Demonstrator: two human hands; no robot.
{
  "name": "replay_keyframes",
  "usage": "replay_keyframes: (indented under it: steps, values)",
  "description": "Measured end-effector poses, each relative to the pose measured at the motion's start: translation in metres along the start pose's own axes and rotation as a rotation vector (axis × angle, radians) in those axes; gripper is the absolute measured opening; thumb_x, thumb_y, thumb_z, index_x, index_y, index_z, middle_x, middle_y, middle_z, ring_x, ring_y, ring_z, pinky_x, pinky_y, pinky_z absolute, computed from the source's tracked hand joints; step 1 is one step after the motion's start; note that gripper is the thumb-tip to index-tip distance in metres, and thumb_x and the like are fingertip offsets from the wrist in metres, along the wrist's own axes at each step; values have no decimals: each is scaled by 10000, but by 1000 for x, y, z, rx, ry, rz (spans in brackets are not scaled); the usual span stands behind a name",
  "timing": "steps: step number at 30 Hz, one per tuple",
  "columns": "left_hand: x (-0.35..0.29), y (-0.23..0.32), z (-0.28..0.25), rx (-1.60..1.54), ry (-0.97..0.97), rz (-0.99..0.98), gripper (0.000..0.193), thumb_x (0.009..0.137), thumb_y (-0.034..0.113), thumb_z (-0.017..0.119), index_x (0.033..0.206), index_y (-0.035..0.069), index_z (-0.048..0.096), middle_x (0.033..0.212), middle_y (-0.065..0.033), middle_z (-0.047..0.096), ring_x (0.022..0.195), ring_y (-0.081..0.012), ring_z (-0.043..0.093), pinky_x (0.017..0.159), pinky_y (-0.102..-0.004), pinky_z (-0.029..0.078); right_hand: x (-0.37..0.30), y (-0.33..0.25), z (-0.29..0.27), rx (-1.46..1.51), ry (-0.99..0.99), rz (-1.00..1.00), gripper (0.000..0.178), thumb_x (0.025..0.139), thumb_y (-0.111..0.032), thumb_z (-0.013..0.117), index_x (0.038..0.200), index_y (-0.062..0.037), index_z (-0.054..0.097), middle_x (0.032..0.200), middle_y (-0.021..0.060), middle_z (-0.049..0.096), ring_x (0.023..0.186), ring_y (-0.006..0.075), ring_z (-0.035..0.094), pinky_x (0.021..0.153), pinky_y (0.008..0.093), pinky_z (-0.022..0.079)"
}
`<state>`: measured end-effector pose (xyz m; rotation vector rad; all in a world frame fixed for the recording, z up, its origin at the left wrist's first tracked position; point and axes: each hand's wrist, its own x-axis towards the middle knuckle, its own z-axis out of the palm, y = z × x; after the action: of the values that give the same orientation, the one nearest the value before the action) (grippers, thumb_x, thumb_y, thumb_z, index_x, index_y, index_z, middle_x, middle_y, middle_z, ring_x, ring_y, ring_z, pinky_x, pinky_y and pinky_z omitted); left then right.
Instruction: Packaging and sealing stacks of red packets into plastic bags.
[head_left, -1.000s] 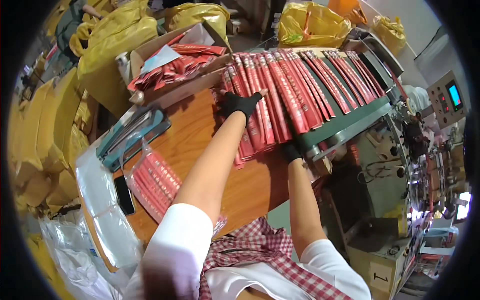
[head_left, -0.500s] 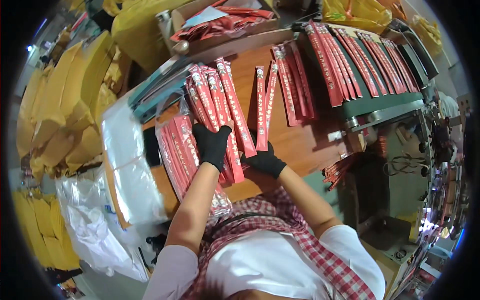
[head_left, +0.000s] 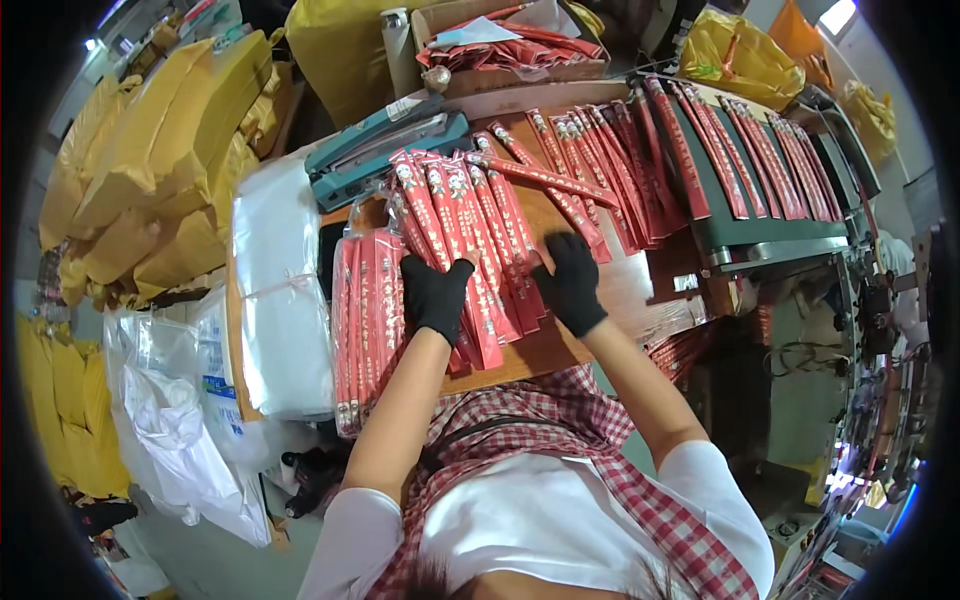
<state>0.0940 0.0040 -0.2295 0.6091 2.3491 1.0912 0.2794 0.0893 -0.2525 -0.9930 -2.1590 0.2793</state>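
A fanned bundle of long, slim red packets (head_left: 468, 225) lies on the table in front of me. My left hand (head_left: 437, 295), in a black fingerless glove, grips the bundle's left side, thumb on top; the other fingers are mostly hidden. Beside the right edge of the same bundle is my right hand (head_left: 572, 285), also gloved, its fingers apart and slightly blurred, holding nothing I can see. To the left of the bundle, a clear bag (head_left: 362, 320) is filled with similar red packets. A loose red packet (head_left: 550, 178) lies slantwise beyond the bundle, across others.
More red packets (head_left: 690, 160) lie spaced along a green conveyor belt (head_left: 740, 233) at the right. A teal sealing device (head_left: 385, 150) stands behind the bag. Flat clear bags (head_left: 285, 350) are stacked at the left. A cardboard box (head_left: 590, 68) of red packets stands at the back.
My right hand has moved up and away from the packets it was touching, and its fingers have spread. The bundle under my left hand is wider. Loose packets now cross beyond it.
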Motion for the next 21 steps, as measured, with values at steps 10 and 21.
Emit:
replay_keyframes:
  steps: [10, 21]
  values:
    - [5, 29, 1, 45, -166, -108, 1050, 650, 525, 796, 1323, -90, 275, 1380, -267, 387, 1268, -356, 414, 1014, -439, 362, 123, 137, 15, -621, -37, 234, 114, 850, -154, 529, 898, -53, 552, 871, 169, 575, 818, 330, 592, 642, 439, 494]
    - [86, 22, 41, -929, -809, -362, 405, 865, 403, 651, 1109, 81, 621, 937, -78, 688, 790, -232, 667, 757, -387, 557, 81, 11, 77, 817, -289, 469, 754, 642, -515, 796, 1077, 46, 542, 1020, 226, 622, 1020, 315, 595, 882, 380, 469]
